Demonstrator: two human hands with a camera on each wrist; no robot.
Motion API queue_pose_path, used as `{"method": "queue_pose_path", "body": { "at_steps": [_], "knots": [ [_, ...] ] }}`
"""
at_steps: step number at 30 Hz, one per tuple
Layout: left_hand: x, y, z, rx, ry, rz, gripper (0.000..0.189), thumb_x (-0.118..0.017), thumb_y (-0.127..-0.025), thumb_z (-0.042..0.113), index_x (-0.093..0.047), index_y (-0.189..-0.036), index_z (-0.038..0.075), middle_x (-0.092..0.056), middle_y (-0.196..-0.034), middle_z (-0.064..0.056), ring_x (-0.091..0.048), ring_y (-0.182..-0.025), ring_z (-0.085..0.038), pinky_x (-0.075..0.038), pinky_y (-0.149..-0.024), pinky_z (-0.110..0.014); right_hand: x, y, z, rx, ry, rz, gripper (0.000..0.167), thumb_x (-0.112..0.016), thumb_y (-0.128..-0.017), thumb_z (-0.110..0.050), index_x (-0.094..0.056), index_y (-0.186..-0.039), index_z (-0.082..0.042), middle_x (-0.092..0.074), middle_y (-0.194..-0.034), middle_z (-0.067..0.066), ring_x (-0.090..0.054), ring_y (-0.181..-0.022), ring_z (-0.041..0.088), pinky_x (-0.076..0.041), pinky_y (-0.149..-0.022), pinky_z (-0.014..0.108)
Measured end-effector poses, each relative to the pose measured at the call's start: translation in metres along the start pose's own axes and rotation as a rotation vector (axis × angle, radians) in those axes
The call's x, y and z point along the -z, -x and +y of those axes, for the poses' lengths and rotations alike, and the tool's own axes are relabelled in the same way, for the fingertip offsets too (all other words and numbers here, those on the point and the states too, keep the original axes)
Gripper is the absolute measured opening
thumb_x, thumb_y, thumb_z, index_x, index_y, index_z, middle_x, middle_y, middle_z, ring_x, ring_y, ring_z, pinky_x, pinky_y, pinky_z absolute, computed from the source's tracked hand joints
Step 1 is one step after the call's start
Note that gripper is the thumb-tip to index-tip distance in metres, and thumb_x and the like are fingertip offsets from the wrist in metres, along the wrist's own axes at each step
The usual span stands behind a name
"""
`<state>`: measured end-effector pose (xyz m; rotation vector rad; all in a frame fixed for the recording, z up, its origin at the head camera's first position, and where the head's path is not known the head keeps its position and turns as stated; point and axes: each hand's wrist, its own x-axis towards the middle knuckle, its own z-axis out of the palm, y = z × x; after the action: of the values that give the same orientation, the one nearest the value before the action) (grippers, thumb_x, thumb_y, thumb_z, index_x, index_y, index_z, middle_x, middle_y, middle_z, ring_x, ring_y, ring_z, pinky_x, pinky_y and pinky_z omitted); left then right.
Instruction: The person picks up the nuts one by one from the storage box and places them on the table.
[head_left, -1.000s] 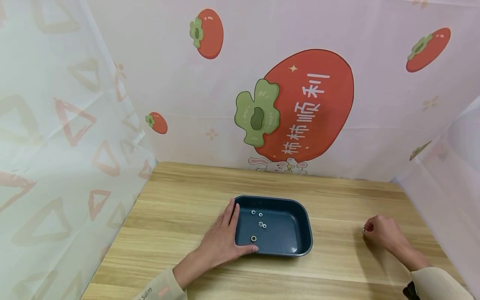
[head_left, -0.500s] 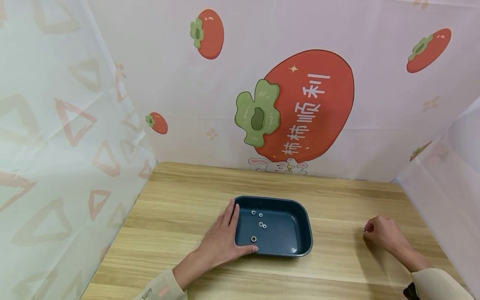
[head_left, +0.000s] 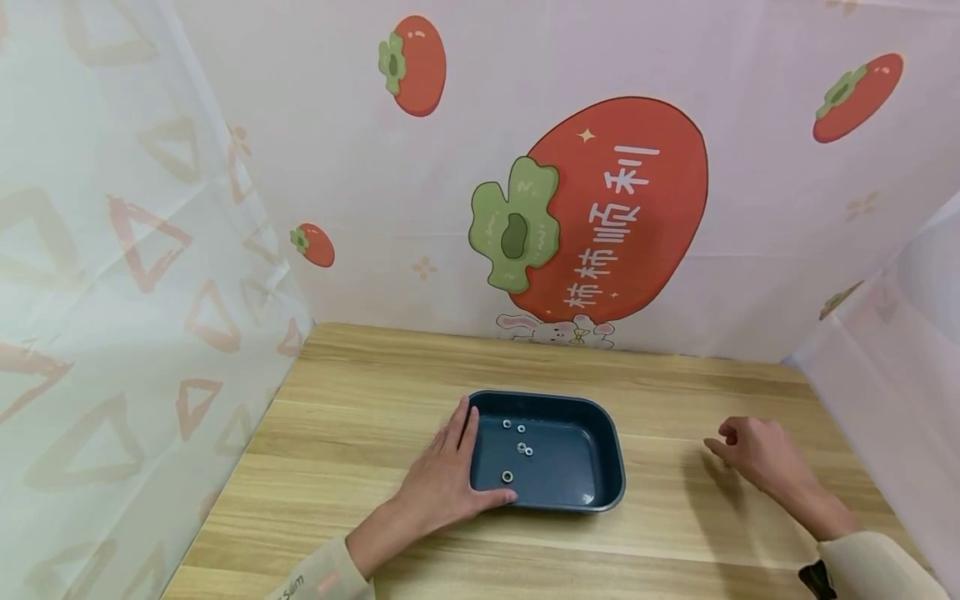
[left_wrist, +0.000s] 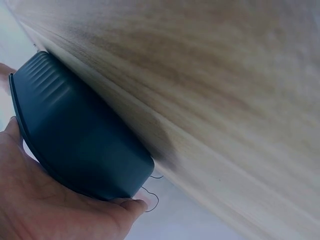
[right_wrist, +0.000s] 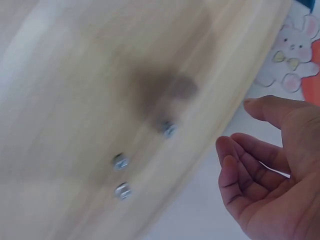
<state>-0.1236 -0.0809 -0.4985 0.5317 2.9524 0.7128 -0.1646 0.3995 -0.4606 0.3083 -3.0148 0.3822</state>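
Note:
A dark blue rectangular tray lies on the wooden table with several small metal nuts inside. My left hand grips its left end, fingers along the left rim and thumb on the front rim; the left wrist view shows the tray's outer wall within that hand. Over the table right of the tray, my right hand has its thumb apart from loosely bent fingers, with nothing visible between them. Three loose nuts lie on the wood in the right wrist view; in the head view they cannot be made out.
The wooden table meets a printed cloth backdrop along its back edge. More white cloth hangs at the left side and the right side.
My right hand has lifted a little and moved slightly left, its thumb parting from the index finger, where something tiny showed before. The left hand and tray have not moved.

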Motion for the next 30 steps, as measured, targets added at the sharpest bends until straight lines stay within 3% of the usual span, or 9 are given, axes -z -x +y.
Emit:
{"method": "queue_pose_path", "body": {
  "at_steps": [13,24,30],
  "knots": [
    [0.002,0.000,0.002,0.010,0.032,0.000,0.128,-0.070,-0.082,0.083,-0.018,-0.170,0.005,-0.002,-0.179,-0.012,-0.024,-0.160,-0.038,-0.042,-0.118,-0.055,0.005,-0.014,-0.069,0.162,-0.005,0.143,0.019,-0.089,-0.083,-0.014,-0.079,-0.089,0.000,-0.075,-0.077,0.005,-0.071,-0.068,0.019,-0.061,-0.063,0.043],
    [0.002,0.000,0.002,0.010,0.024,0.004,0.129,-0.070,-0.081,0.083,-0.018,-0.170,0.006,-0.004,-0.179,-0.013,-0.026,-0.160,-0.038,-0.045,-0.116,-0.055,0.006,-0.025,-0.118,0.283,-0.028,0.160,0.015,-0.091,-0.081,-0.013,-0.079,-0.087,-0.005,-0.076,-0.080,0.002,-0.069,-0.066,0.013,-0.060,-0.060,0.033],
    [0.001,0.000,0.001,0.011,0.023,0.001,0.129,-0.070,-0.081,0.083,-0.017,-0.170,0.006,-0.004,-0.179,-0.013,-0.026,-0.159,-0.038,-0.045,-0.116,-0.055,0.006,-0.029,-0.144,0.312,-0.054,0.093,0.016,-0.091,-0.083,-0.015,-0.080,-0.091,-0.005,-0.075,-0.082,0.001,-0.068,-0.069,0.012,-0.059,-0.061,0.028]
  ]
}}
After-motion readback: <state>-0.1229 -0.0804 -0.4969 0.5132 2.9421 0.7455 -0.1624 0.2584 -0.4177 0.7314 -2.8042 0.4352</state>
